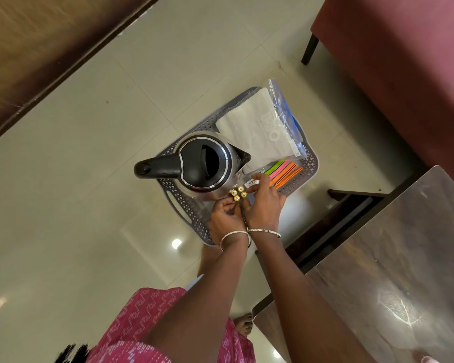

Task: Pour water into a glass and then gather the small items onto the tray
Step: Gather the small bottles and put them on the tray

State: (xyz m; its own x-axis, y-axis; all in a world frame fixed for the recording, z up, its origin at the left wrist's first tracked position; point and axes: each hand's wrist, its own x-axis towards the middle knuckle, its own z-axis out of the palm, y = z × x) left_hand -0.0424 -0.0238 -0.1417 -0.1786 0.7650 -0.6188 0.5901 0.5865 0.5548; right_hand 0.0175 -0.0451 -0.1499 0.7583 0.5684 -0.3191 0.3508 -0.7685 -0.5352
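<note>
A grey perforated tray [184, 205] lies on the floor. On it stand a steel kettle [207, 163] with a black lid and handle, a clear bag of white cloth [257, 129], and a bundle of coloured strips [286, 174]. Several gold-topped batteries [238, 193] stand upright in a cluster beside the kettle's base. My left hand [224, 218] pinches the cluster from the near side. My right hand [264, 203] holds it from the right, fingers curled by a small white labelled item [252, 182]. No glass is in view.
A dark wooden table [393, 271] fills the lower right, with its lower shelf [351, 213] next to the tray. A maroon sofa [404, 61] stands at the upper right. A wooden panel [37, 61] runs along the upper left. Tiled floor surrounds the tray.
</note>
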